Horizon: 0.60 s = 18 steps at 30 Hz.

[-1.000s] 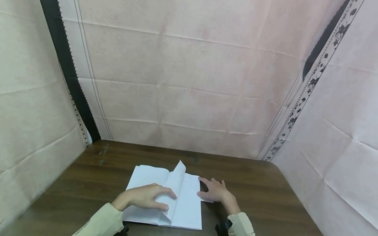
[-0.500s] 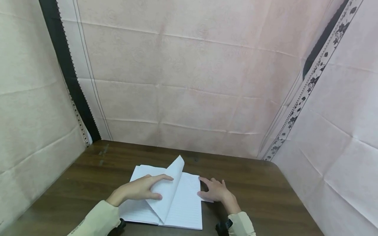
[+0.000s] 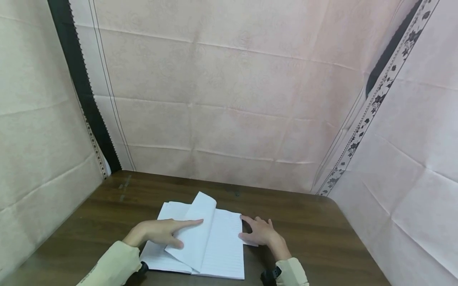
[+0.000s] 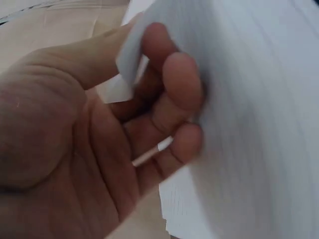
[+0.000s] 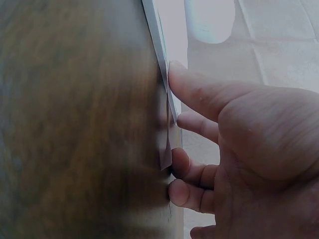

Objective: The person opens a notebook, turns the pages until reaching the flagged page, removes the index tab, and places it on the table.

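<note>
An open notebook with white lined pages (image 3: pixel 225 250) lies on the brown table. My left hand (image 3: pixel 161 231) is over its left side and pinches a turned-up page (image 3: pixel 198 234). In the left wrist view, the page's corner (image 4: pixel 130 69) passes between the thumb and the curled fingers (image 4: pixel 182 79). That page stands tilted and curved near the spine, its upper corner lifted. My right hand (image 3: pixel 261 231) rests at the notebook's right edge, fingers spread, with thumb and index fingertip touching it. A small paper corner (image 3: pixel 252 243) juts out beneath the right hand.
The wooden table (image 3: pixel 304 226) surrounds the notebook. Pale cloth hangs behind the table (image 3: pixel 229 119) and along both sides, with a floral border (image 3: pixel 379 99) on the right. Dark watch-like bands show at both wrists.
My left hand has moved left, bringing the lifted page over towards the left side and uncovering more of the lined right page. My right hand has stayed in place.
</note>
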### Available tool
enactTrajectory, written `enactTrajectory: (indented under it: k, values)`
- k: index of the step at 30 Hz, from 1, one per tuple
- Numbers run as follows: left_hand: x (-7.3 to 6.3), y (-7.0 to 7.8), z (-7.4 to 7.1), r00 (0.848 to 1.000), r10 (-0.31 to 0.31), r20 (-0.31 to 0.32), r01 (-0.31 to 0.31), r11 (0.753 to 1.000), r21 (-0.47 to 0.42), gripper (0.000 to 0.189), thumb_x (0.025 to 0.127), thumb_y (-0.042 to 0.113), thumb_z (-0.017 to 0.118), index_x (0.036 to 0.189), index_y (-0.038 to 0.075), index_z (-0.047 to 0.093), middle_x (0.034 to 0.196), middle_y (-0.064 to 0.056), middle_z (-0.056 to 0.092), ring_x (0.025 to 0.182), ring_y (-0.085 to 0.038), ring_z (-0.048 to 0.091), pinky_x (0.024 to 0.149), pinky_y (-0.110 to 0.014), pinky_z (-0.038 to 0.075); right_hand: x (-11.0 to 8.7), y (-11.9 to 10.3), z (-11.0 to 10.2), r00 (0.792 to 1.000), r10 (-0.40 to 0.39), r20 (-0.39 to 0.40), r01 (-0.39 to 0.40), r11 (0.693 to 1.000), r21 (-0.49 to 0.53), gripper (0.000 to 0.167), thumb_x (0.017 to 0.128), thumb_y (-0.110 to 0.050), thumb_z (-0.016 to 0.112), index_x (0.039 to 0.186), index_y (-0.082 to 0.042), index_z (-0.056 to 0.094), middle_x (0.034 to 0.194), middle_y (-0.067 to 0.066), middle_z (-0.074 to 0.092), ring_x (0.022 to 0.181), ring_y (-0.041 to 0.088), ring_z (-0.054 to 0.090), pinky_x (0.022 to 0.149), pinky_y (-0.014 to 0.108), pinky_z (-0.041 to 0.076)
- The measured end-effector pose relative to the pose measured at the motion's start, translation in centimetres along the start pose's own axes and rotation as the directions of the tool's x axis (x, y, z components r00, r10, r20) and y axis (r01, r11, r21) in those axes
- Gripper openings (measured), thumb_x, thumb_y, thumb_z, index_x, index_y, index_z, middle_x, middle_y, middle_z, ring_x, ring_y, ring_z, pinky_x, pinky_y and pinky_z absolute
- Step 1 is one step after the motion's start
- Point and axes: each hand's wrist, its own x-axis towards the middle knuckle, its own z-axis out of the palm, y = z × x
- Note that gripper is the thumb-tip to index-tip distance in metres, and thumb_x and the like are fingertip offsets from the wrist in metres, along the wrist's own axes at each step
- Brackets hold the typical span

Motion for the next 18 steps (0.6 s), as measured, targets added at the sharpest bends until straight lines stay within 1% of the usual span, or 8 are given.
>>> enactTrajectory:
  k: [2,4,6,9,12,14,16,18]
  values:
    - [-0.5,-0.1,-0.1,0.997,-0.07,0.04,0.072,0.995,-0.067,0.081,0.09,0.017,0.074,0.157,0.036,0.032,0.155,-0.007,0.039,0.077,-0.013,0.065,0.077,-0.035,0.053,0.0,0.0,0.1,1.0,-0.003,-0.005,0.003,1.0,0.01,0.068,0.091,-0.043,0.07,0.149,-0.017,0.048,0.137,0.024,0.054,0.131,0.046,0.045,0.106,0.076,0.012]
    - [-0.9,0.0,-0.3,0.987,-0.143,0.069,0.151,0.98,-0.13,0.084,0.087,0.011,0.076,0.156,0.037,0.035,0.151,-0.013,0.039,0.052,-0.014,0.054,0.056,-0.031,0.049,0.1,0.1,0.3,1.0,-0.005,-0.004,0.005,1.0,0.01,0.068,0.091,-0.044,0.07,0.149,-0.018,0.048,0.137,0.024,0.054,0.132,0.045,0.044,0.106,0.076,0.012]
    - [-1.2,0.0,-0.5,0.973,-0.216,0.078,0.226,0.962,-0.155,0.086,0.085,0.008,0.078,0.154,0.039,0.037,0.147,-0.016,0.04,0.046,-0.016,0.052,0.046,-0.031,0.045,0.1,0.2,0.3,1.0,-0.01,-0.002,0.01,1.0,0.009,0.068,0.091,-0.045,0.07,0.149,-0.019,0.048,0.137,0.023,0.054,0.131,0.045,0.045,0.106,0.076,0.013]
    - [-1.4,0.0,-0.7,0.955,-0.289,0.068,0.295,0.947,-0.125,0.088,0.083,0.008,0.08,0.153,0.04,0.038,0.139,-0.017,0.046,0.046,-0.015,0.049,0.046,-0.029,0.042,0.2,0.3,0.3,1.0,-0.015,-0.003,0.015,1.0,0.003,0.068,0.091,-0.045,0.07,0.149,-0.019,0.047,0.137,0.023,0.055,0.131,0.044,0.046,0.106,0.076,0.013]
    - [-1.7,-0.1,-1.0,0.938,-0.342,0.059,0.346,0.935,-0.078,0.088,0.082,0.008,0.081,0.153,0.04,0.039,0.131,-0.014,0.05,0.048,-0.015,0.046,0.047,-0.029,0.041,0.2,0.3,0.2,1.0,-0.012,-0.002,0.012,1.0,0.007,0.068,0.091,-0.046,0.069,0.15,-0.02,0.047,0.138,0.023,0.054,0.132,0.044,0.045,0.106,0.076,0.013]
    - [-1.9,-0.1,-1.2,0.927,-0.371,0.059,0.374,0.926,-0.059,0.089,0.081,0.008,0.081,0.154,0.039,0.039,0.127,-0.014,0.052,0.048,-0.015,0.045,0.047,-0.029,0.041,0.1,0.3,0.1,1.0,-0.013,0.001,0.013,1.0,0.014,0.068,0.091,-0.045,0.069,0.15,-0.019,0.047,0.139,0.023,0.054,0.133,0.044,0.043,0.107,0.076,0.012]
    - [-2.1,-0.1,-1.4,0.918,-0.392,0.064,0.395,0.917,-0.051,0.089,0.081,0.008,0.082,0.154,0.038,0.039,0.128,-0.014,0.052,0.048,-0.015,0.046,0.047,-0.028,0.04,0.1,0.3,0.1,1.0,-0.017,0.006,0.017,1.0,0.016,0.068,0.092,-0.045,0.068,0.151,-0.019,0.046,0.14,0.023,0.053,0.134,0.045,0.043,0.107,0.076,0.011]
    - [-2.3,-0.2,-1.5,0.912,-0.405,0.069,0.409,0.911,-0.047,0.089,0.081,0.007,0.082,0.154,0.037,0.039,0.125,-0.017,0.053,0.048,-0.015,0.047,0.046,-0.028,0.041,-0.1,0.3,0.0,1.0,-0.026,0.007,0.026,1.0,0.015,0.069,0.092,-0.046,0.067,0.151,-0.018,0.045,0.14,0.024,0.053,0.134,0.045,0.042,0.107,0.076,0.011]
